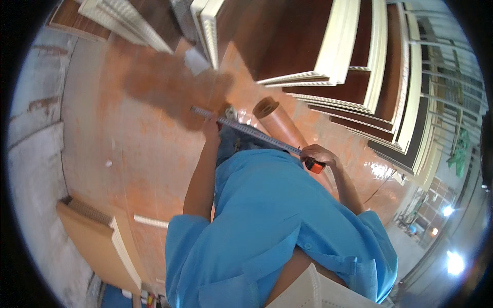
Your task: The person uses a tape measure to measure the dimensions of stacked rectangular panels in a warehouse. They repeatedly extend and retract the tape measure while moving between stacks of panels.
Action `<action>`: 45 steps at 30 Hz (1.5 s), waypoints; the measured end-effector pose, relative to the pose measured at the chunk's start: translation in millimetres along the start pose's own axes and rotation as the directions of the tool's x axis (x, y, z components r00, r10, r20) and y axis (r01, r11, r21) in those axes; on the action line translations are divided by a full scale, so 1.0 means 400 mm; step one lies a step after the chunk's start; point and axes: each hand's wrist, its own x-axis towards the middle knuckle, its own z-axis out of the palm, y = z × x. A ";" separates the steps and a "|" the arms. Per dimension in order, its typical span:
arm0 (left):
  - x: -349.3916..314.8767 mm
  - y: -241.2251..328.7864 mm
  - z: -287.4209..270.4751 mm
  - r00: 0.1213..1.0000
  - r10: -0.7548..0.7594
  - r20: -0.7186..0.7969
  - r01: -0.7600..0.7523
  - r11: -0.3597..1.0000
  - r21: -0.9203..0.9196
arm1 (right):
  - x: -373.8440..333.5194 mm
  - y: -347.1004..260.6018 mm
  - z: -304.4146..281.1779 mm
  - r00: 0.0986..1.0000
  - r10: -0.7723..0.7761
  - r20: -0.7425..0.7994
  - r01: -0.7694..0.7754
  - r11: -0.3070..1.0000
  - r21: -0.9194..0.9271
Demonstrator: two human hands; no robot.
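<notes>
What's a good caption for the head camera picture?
Right hand grips an orange and black tape measure; left hand holds its long, flat, pale blade.

Uneven illumination: a white lamp (455, 262) blown out with halo at lower right, a second lamp (448, 211) glaring above it; specular patches on the floor (379, 169) right of centre. Soft-edged shadow (164, 90) upper left of centre; fisheye bends straight edges, blackens corners.
</notes>
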 end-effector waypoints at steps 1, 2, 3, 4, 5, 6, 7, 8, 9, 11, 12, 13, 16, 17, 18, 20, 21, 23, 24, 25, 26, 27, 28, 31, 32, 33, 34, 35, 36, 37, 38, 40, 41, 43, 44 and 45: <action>0.002 0.007 0.011 1.000 0.006 -0.002 -0.005 0.999 0.047 | 0.002 -0.017 0.008 1.000 0.011 -0.009 -0.010 0.996 0.093; 0.000 0.013 0.024 0.998 -0.019 -0.059 0.024 0.996 0.091 | 0.007 -0.033 0.017 0.988 0.153 0.006 -0.152 0.979 0.133; -0.004 0.015 0.035 0.995 -0.041 -0.096 0.052 0.992 0.119 | 0.002 -0.048 0.032 0.955 0.296 0.017 -0.295 0.940 0.174; -0.011 0.014 0.042 0.992 -0.064 -0.110 0.080 0.986 0.147 | -0.002 -0.061 0.047 0.890 0.455 0.021 -0.449 0.869 0.205; -0.016 0.011 0.043 0.989 -0.090 -0.115 0.105 0.986 0.129 | 0.000 -0.072 0.061 0.887 0.461 0.018 -0.453 0.863 0.222; -0.020 0.001 0.040 0.988 -0.117 -0.100 0.128 0.986 0.109 | -0.002 -0.083 0.078 0.872 0.489 0.005 -0.477 0.848 0.231; -0.020 -0.010 0.032 0.984 -0.155 -0.092 0.163 0.982 0.093 | -0.006 -0.097 0.089 0.858 0.513 -0.013 -0.499 0.840 0.216; -0.012 -0.022 0.022 0.981 -0.168 -0.095 0.176 0.981 0.078 | -0.012 -0.113 0.091 0.846 0.532 -0.021 -0.518 0.831 0.204; 0.000 -0.034 0.007 0.976 -0.190 -0.106 0.198 0.978 0.070 | -0.017 -0.131 0.092 0.838 0.545 -0.033 -0.532 0.829 0.171; 0.042 -0.051 -0.028 0.972 -0.198 -0.129 0.202 0.979 0.020 | -0.022 -0.173 0.076 0.814 0.577 -0.064 -0.570 0.815 0.102; 0.071 -0.055 -0.044 0.972 -0.188 -0.138 0.186 0.982 -0.024 | -0.039 -0.202 0.054 0.796 0.599 -0.087 -0.596 0.800 0.066; 0.097 -0.057 -0.058 0.957 -0.235 -0.168 0.230 0.972 -0.048 | -0.066 -0.236 0.030 0.775 0.621 -0.119 -0.622 0.783 0.032; 0.177 -0.032 -0.094 0.946 -0.239 -0.219 0.175 0.945 -0.275 | -0.134 -0.338 -0.079 0.753 0.626 -0.200 -0.650 0.756 -0.079; 0.203 -0.010 -0.109 0.928 -0.266 -0.261 0.201 0.947 -0.250 | -0.148 -0.372 -0.107 0.708 0.662 -0.246 -0.692 0.720 -0.055; 0.221 0.010 -0.124 0.947 -0.221 -0.235 0.168 0.960 -0.225 | -0.154 -0.401 -0.130 0.722 0.648 -0.244 -0.682 0.727 -0.087; 0.253 0.046 -0.152 0.987 -0.153 -0.059 0.141 0.976 -0.165 | -0.174 -0.450 -0.156 0.720 0.623 -0.306 -0.685 0.709 -0.169; 0.276 0.068 -0.170 0.988 -0.129 0.091 0.141 0.980 -0.143 | -0.174 -0.461 -0.157 0.672 0.661 -0.332 -0.732 0.659 -0.171; 0.324 0.095 -0.182 0.982 -0.170 0.079 0.183 0.963 -0.200 | -0.169 -0.463 -0.138 0.742 0.580 -0.337 -0.662 0.714 -0.228; 0.332 0.118 -0.216 0.971 -0.091 0.221 0.139 0.967 -0.213 | -0.173 -0.458 -0.123 0.807 0.513 -0.294 -0.575 0.797 -0.186; 0.353 0.136 -0.225 0.965 -0.157 0.208 0.202 0.956 -0.212 | -0.174 -0.445 -0.102 0.858 0.414 -0.305 -0.483 0.852 -0.201; 0.355 0.149 -0.244 0.992 -0.119 0.037 0.124 0.975 -0.184 | -0.178 -0.428 -0.072 0.785 0.539 -0.306 -0.584 0.808 -0.075; 0.357 0.171 -0.266 0.985 -0.164 0.048 0.166 0.985 -0.036 | -0.178 -0.406 -0.041 0.757 0.587 -0.288 -0.603 0.797 0.040; 0.355 0.209 -0.293 0.977 -0.206 -0.049 0.207 0.978 0.030 | -0.181 -0.381 -0.013 0.753 0.590 -0.291 -0.608 0.793 0.034; 0.321 0.278 -0.329 0.961 -0.276 -0.004 0.271 0.941 0.203 | -0.220 -0.296 0.061 0.780 0.536 -0.322 -0.562 0.827 0.014; 0.307 0.292 -0.335 0.954 -0.291 -0.066 0.298 0.928 0.225 | -0.246 -0.266 0.090 0.791 0.508 -0.341 -0.538 0.843 0.007; 0.302 0.310 -0.339 0.952 -0.302 -0.059 0.307 0.928 0.211 | -0.270 -0.238 0.120 0.797 0.487 -0.357 -0.525 0.851 -0.013; 0.291 0.323 -0.336 0.958 -0.254 -0.133 0.280 0.931 0.234 | -0.296 -0.212 0.152 0.777 0.523 -0.350 -0.554 0.832 0.013; 0.294 0.323 -0.328 0.958 -0.274 -0.086 0.287 0.925 0.249 | -0.306 -0.167 0.172 0.783 0.529 -0.327 -0.528 0.844 0.100; 0.287 0.333 -0.317 0.946 -0.306 -0.104 0.323 0.900 0.291 | -0.327 -0.143 0.198 0.794 0.525 -0.307 -0.499 0.851 0.164; 0.289 0.325 -0.302 0.960 -0.266 -0.088 0.280 0.911 0.302 | -0.342 -0.110 0.220 0.804 0.524 -0.280 -0.477 0.851 0.221; 0.282 0.328 -0.286 0.964 -0.262 -0.052 0.264 0.907 0.328 | -0.359 -0.092 0.251 0.797 0.536 -0.280 -0.463 0.839 0.288; 0.261 0.314 -0.246 0.970 -0.245 -0.003 0.231 0.910 0.344 | -0.391 -0.044 0.317 0.781 0.566 -0.264 -0.446 0.802 0.397; 0.244 0.307 -0.222 0.973 -0.230 0.014 0.212 0.917 0.337 | -0.408 -0.017 0.347 0.776 0.548 -0.312 -0.433 0.822 0.369; 0.200 0.274 -0.155 0.982 -0.187 0.040 0.161 0.923 0.349 | -0.446 0.045 0.400 0.756 0.506 -0.416 -0.416 0.861 0.291; 0.176 0.249 -0.113 0.986 -0.159 0.048 0.130 0.920 0.371 | -0.477 0.084 0.429 0.749 0.503 -0.432 -0.393 0.862 0.322; 0.150 0.217 -0.073 0.988 -0.140 0.068 0.102 0.913 0.394 | -0.501 0.127 0.455 0.732 0.526 -0.433 -0.386 0.844 0.372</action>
